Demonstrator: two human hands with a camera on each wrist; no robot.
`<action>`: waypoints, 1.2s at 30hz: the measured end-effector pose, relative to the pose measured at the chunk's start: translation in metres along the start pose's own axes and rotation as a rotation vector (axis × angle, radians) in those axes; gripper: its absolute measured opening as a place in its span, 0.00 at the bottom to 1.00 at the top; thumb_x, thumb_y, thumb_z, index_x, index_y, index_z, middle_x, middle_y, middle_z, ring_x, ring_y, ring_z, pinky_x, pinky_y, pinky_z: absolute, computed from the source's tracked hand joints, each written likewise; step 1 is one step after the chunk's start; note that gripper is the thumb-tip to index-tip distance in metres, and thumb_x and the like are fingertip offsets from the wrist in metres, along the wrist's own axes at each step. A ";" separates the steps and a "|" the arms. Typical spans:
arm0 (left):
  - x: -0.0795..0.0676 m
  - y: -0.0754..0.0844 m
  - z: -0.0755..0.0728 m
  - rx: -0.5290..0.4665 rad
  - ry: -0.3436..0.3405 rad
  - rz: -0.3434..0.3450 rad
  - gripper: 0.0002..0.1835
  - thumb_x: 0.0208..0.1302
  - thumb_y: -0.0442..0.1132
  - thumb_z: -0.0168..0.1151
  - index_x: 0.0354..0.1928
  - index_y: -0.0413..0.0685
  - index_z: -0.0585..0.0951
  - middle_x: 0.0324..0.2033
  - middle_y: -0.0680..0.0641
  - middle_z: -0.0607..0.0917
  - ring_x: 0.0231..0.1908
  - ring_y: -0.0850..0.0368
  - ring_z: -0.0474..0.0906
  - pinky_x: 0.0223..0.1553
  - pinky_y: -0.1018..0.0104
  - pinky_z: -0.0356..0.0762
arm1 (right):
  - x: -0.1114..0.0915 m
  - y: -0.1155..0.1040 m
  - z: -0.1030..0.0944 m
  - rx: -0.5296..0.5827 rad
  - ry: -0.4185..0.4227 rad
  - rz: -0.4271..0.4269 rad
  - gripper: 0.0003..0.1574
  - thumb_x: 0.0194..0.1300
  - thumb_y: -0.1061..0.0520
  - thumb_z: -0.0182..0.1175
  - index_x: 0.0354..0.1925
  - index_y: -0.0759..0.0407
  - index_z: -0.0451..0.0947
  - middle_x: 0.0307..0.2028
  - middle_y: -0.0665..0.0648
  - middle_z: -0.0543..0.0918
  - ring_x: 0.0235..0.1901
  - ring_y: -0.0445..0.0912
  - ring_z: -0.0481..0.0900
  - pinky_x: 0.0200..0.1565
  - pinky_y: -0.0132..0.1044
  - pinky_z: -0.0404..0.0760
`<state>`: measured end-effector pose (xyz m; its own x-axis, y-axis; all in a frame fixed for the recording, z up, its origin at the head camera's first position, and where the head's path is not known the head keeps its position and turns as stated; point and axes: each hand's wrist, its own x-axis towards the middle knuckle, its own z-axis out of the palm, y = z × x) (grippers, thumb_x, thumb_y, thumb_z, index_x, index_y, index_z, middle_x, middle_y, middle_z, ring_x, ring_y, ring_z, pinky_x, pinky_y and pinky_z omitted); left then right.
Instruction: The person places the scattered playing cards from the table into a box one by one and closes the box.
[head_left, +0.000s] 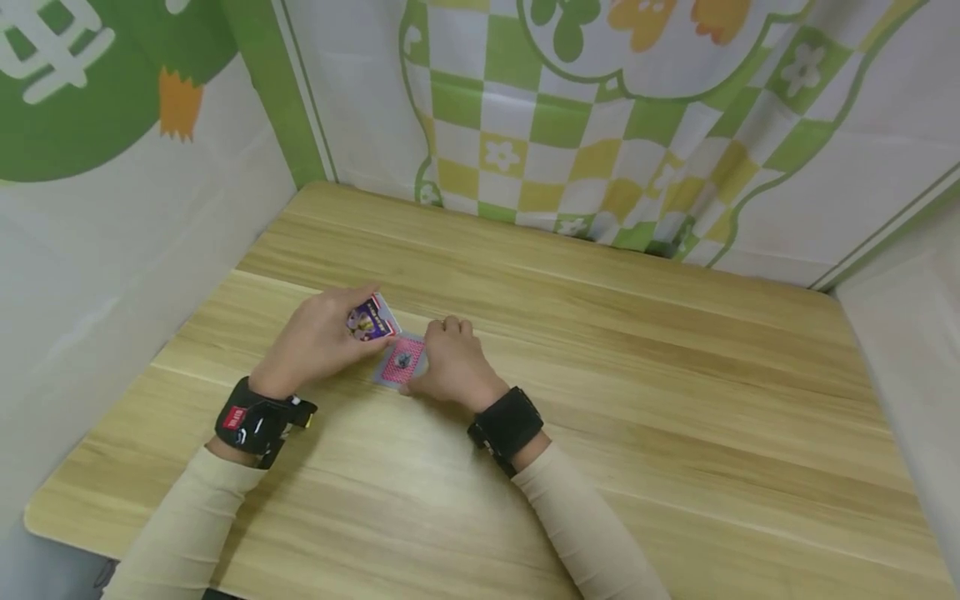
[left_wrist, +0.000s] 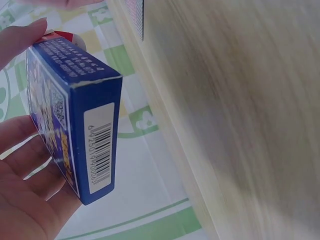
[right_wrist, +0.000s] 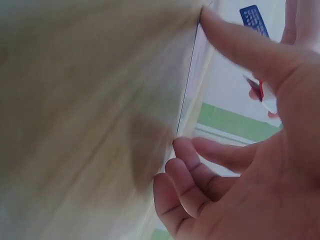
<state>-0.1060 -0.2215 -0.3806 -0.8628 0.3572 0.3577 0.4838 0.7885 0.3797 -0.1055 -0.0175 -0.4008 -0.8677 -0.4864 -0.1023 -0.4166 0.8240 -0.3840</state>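
My left hand [head_left: 309, 340] grips a small playing-card box [left_wrist: 95, 145], thumb on one narrow side and fingers on the other. Its sides are dark blue, with a barcode on the end turned to the left wrist camera. In the head view the box's front shows a purple picture, and its white and red end points toward the right hand. Just right of it, a playing card [head_left: 402, 360] with a red patterned back lies flat, close over the table. My right hand [head_left: 457, 365] holds this card by its edges between thumb [right_wrist: 235, 42] and fingertips.
Both hands work above a wooden table [head_left: 637, 400], left of its middle. A green, white and yellow checked curtain [head_left: 555, 125] hangs along the back edge. White walls close in the left and right sides. Each wrist wears a black strap [head_left: 512, 423].
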 end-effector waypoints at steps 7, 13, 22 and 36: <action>0.000 -0.002 0.003 0.003 -0.013 0.020 0.42 0.43 0.55 0.74 0.58 0.38 0.74 0.32 0.45 0.83 0.24 0.56 0.71 0.20 0.63 0.70 | -0.002 0.007 -0.009 -0.023 -0.100 0.020 0.52 0.33 0.32 0.75 0.49 0.59 0.68 0.45 0.61 0.67 0.44 0.53 0.60 0.46 0.46 0.69; 0.001 0.000 0.006 -0.012 -0.001 0.044 0.41 0.43 0.55 0.75 0.57 0.36 0.75 0.33 0.44 0.83 0.25 0.56 0.72 0.21 0.62 0.71 | -0.006 0.023 -0.036 0.234 -0.148 -0.029 0.19 0.54 0.53 0.68 0.34 0.62 0.71 0.28 0.55 0.72 0.27 0.46 0.68 0.26 0.34 0.68; 0.003 0.014 0.013 -0.084 -0.015 0.090 0.38 0.47 0.51 0.73 0.57 0.35 0.75 0.33 0.45 0.83 0.27 0.58 0.74 0.23 0.64 0.75 | -0.025 0.034 -0.090 0.779 0.050 -0.076 0.21 0.66 0.66 0.56 0.54 0.61 0.62 0.30 0.67 0.82 0.22 0.50 0.81 0.23 0.37 0.81; 0.037 0.065 0.016 -0.049 0.071 0.287 0.35 0.48 0.55 0.69 0.54 0.38 0.77 0.33 0.47 0.82 0.28 0.61 0.73 0.21 0.67 0.75 | -0.057 0.046 -0.100 0.649 0.162 -0.042 0.24 0.64 0.64 0.59 0.53 0.64 0.59 0.28 0.60 0.80 0.20 0.44 0.81 0.21 0.36 0.80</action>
<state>-0.1087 -0.1493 -0.3568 -0.6786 0.5245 0.5143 0.7142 0.6347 0.2950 -0.1021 0.0770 -0.3205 -0.9051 -0.4228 0.0445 -0.2475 0.4387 -0.8639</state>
